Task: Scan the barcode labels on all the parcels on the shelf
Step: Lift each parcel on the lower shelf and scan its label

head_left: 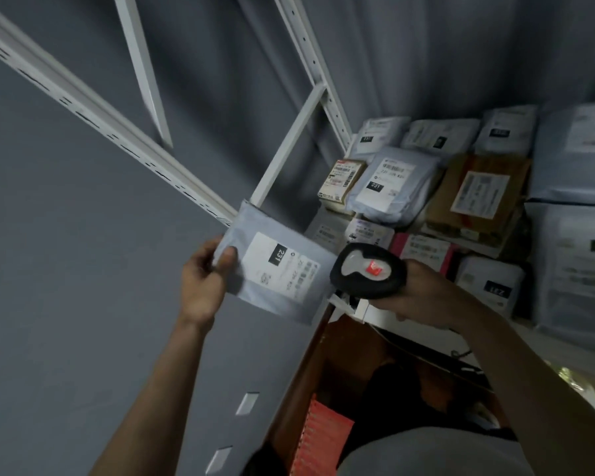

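Left hand (200, 280) pinches flat grey plastic mailer parcel (272, 266) by left edge, thumb on front, held off white metal shelf (289, 146), white barcode label (282, 266) facing up. Right hand (416, 293) wraps handle of black handheld scanner (366, 273), head just beside parcel's right edge. Remaining parcels (392, 187) stacked on shelf behind. Risks: thin bag sags from one-edge pinch, label creases, read fails; scanner so close may miss barcode.

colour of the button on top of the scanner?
Red-orange button, set in a grey panel on the black scanner; head view.
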